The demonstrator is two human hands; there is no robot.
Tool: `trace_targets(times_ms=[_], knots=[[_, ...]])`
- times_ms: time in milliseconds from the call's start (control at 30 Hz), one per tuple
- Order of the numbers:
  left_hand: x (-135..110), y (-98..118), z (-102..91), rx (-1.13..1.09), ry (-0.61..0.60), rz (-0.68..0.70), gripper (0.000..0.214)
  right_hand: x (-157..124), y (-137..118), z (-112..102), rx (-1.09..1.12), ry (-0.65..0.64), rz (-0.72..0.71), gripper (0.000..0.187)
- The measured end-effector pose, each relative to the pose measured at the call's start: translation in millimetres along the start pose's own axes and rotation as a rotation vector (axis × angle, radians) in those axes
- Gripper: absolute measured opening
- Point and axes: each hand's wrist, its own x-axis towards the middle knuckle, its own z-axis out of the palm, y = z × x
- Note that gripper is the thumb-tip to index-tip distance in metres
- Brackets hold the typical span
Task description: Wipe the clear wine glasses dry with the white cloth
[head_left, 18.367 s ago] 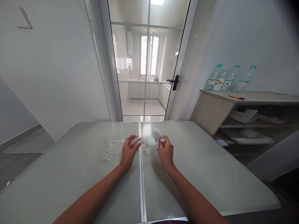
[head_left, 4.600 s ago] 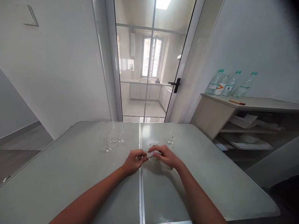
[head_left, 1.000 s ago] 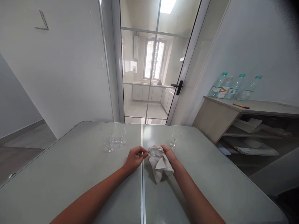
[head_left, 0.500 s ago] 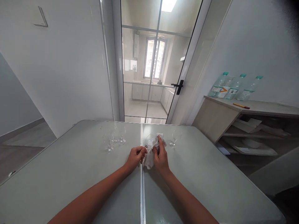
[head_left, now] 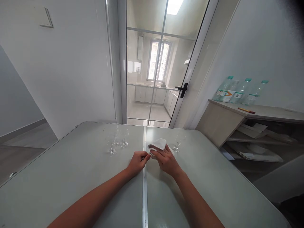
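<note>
My left hand (head_left: 137, 163) is closed, pinching a wine glass (head_left: 151, 154) by its stem over the table's middle seam. Most of that glass is hidden behind my fingers and a white cloth (head_left: 159, 143). My right hand (head_left: 168, 162) grips the cloth, which is draped over the glass's bowl. To the left, three clear stemmed glasses (head_left: 123, 143) stand upright in a group. Another stemmed glass (head_left: 176, 147) stands just beyond my right hand.
The pale table (head_left: 71, 177) has a metal seam (head_left: 145, 196) down its middle. On the right, a wooden shelf unit (head_left: 220, 123) carries several plastic bottles (head_left: 237, 93) and a yellow-and-red pen-like item (head_left: 246, 110). A glazed door (head_left: 154, 104) with a black handle (head_left: 183, 90) faces me.
My right hand has turned over, back of the hand up. The cloth, which hung below between both hands, now covers the glass's bowl. My left hand has barely moved.
</note>
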Motion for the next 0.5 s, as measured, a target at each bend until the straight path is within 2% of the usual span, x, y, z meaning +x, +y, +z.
trace_targets(times_ms=[100, 233, 367, 500], knots=[[-2, 4, -1.8, 0.119, -0.038, 0.111, 0.034, 2, -4, -1, 0.061, 0.052, 0.064, 0.026], [-5, 3, -1.9, 0.208, -0.073, 0.183, 0.034, 3, -6, 3, 0.283, 0.123, 0.278, 0.019], [-7, -2, -1.6, 0.235, -0.094, 0.205, 0.034, 3, 0, 6, 0.552, 0.131, 0.55, 0.022], [-7, -1, -1.1, 0.209, -0.089, 0.198, 0.034, 2, 12, 8, 0.907, 0.15, 0.732, 0.023]])
